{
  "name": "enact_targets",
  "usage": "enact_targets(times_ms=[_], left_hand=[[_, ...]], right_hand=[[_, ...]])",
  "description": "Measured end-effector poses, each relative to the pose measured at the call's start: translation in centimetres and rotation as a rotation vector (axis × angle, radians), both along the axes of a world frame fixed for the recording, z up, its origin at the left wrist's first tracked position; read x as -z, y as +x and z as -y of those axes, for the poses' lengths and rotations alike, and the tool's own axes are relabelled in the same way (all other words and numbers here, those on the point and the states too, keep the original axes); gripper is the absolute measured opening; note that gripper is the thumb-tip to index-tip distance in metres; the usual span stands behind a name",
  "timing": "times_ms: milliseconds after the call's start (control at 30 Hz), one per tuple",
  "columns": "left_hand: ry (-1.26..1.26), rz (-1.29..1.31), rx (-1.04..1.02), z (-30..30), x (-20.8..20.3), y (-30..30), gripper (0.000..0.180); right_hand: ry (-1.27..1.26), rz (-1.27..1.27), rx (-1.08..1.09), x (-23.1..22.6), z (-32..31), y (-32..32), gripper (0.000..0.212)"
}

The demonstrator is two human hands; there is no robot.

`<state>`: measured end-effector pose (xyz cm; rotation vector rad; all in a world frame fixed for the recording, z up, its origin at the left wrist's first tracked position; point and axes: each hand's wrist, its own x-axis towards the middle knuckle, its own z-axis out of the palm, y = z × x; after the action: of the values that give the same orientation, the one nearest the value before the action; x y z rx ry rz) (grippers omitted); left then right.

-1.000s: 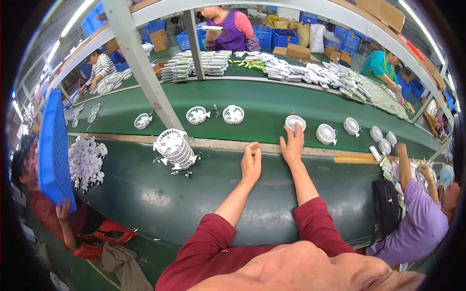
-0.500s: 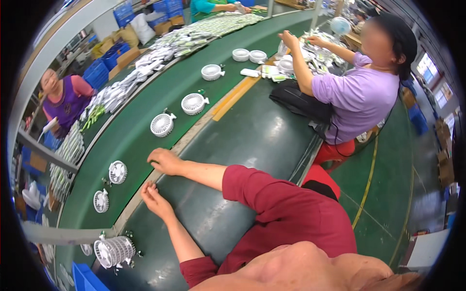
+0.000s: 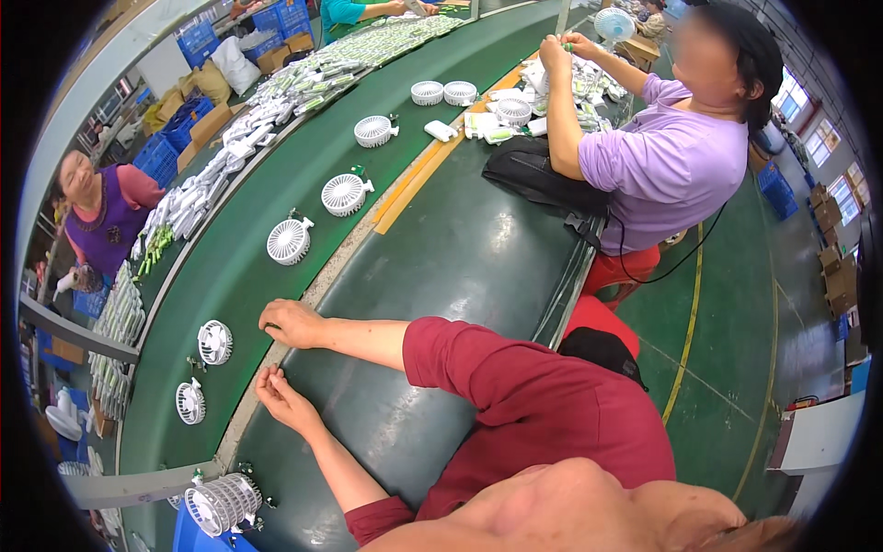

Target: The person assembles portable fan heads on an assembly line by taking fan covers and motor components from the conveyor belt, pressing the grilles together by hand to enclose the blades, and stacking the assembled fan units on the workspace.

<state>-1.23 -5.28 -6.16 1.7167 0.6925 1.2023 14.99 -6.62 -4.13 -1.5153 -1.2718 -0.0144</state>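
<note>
Head view: the right hand (image 3: 292, 324) is hovering palm-down by the pale ledge (image 3: 342, 262) along the belt, its fingers loosely bent and apart, with nothing visible in them; whatever lies under the palm is hidden. The left hand (image 3: 287, 402) is resting beside the same ledge, fingers half curled, thumb near the fingertips, no object showing. Both are staying empty as far as seen. The nearest white fan head (image 3: 215, 342) is lying on the green belt (image 3: 262, 304), apart from the right hand; a second fan head (image 3: 289, 241) is lying farther along. The fan heads are sitting spaced out, presumably so each can be picked singly. The fan stack (image 3: 223, 503) is standing near the post (image 3: 152, 485), probably piled to save table room. A co-worker in lilac (image 3: 667, 179) is working beyond a black bag (image 3: 543, 170).
</note>
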Motion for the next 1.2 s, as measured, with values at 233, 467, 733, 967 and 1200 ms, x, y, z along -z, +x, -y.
enact_targets(times_ms=[233, 467, 733, 967, 1200], left_hand=[[0.053, -0.058, -0.089, -0.3, -0.7, 0.0, 0.019], [-0.034, -0.094, -0.128, 0.8, -2.9, -0.5, 0.018], [0.002, -0.075, -0.159, 1.3, -3.1, -0.6, 0.017], [-0.01, -0.057, -0.174, 1.8, -3.9, -0.4, 0.017], [0.032, -0.049, -0.177, 1.6, -4.0, -1.1, 0.017]], right_hand=[[0.062, -0.051, -0.007, 0.9, -1.9, 0.0, 0.014], [0.049, 0.038, -0.034, -0.9, -0.9, -0.7, 0.009], [-0.009, -0.003, -0.065, -1.3, -0.5, -0.7, 0.009], [-0.05, 0.052, -0.066, -1.5, -0.4, -0.2, 0.01], [-0.092, 0.069, -0.09, -2.0, -0.3, -0.8, 0.01]])
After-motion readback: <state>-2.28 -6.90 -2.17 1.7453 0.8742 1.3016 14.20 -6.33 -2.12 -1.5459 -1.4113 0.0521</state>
